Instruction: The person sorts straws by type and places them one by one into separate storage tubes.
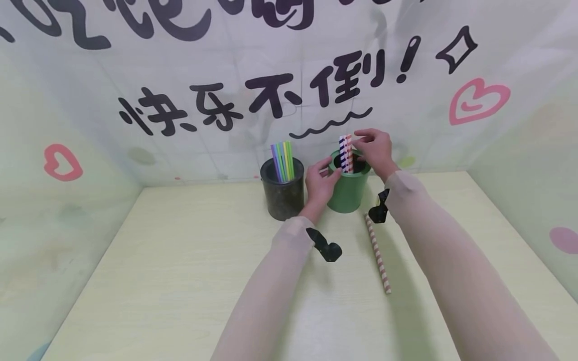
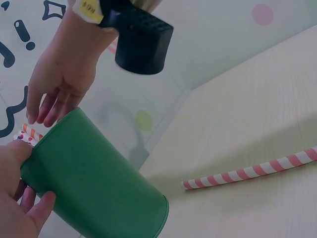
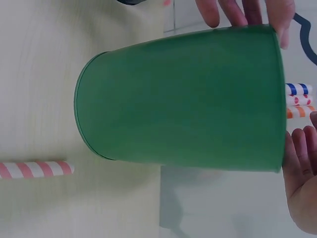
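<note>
A green cup [image 1: 346, 194] stands upright near the back wall, with several patterned paper straws [image 1: 345, 153] poking above its rim. Blue-striped, pink-dotted and orange-striped ends [image 3: 299, 100] show in the right wrist view. My left hand [image 1: 319, 181] grips the cup's rim from the left, its fingers against the outer wall [image 3: 237, 12]. Above the rim on the right, my right hand [image 1: 378, 150] hangs with fingers loosely bent beside the straws. In the left wrist view those fingers [image 2: 59, 106] appear to hold nothing. One pink-and-white striped straw [image 1: 378, 253] lies on the table in front of the cup.
Left of the green cup stands a black mesh-like cup [image 1: 283, 199] with several coloured straws [image 1: 282, 161]. Printed cloth walls [image 1: 217, 165] border the pale table [image 1: 189, 281] at the back and both sides.
</note>
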A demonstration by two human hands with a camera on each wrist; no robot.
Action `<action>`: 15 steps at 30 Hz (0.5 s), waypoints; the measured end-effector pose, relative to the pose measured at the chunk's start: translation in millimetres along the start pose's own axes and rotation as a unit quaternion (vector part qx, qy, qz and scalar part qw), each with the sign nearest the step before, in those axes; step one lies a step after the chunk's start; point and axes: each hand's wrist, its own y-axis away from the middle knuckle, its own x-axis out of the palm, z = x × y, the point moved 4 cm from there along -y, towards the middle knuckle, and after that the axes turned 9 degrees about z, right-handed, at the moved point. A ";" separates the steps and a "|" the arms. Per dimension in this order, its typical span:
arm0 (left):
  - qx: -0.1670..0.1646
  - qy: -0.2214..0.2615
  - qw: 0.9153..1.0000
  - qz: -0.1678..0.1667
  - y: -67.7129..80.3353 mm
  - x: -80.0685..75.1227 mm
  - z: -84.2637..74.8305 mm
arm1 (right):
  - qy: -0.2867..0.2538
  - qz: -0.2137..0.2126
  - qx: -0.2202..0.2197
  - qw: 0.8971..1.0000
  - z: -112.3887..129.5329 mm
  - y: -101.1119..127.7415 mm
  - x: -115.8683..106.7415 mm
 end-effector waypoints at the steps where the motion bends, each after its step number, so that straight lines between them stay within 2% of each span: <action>1: 0.000 0.000 1.000 0.001 0.4 -0.1 -0.6 | 0.005 0.003 0.002 1.000 1.5 2.3 -1.9; 7: 0.006 -0.002 1.000 0.005 1.0 -1.5 -2.8 | 0.024 0.036 -0.013 0.999 5.8 17.7 -14.5; 15: 0.002 0.003 1.000 0.003 1.0 -1.4 -0.9 | 0.036 0.080 -0.010 0.996 -13.8 40.0 -26.7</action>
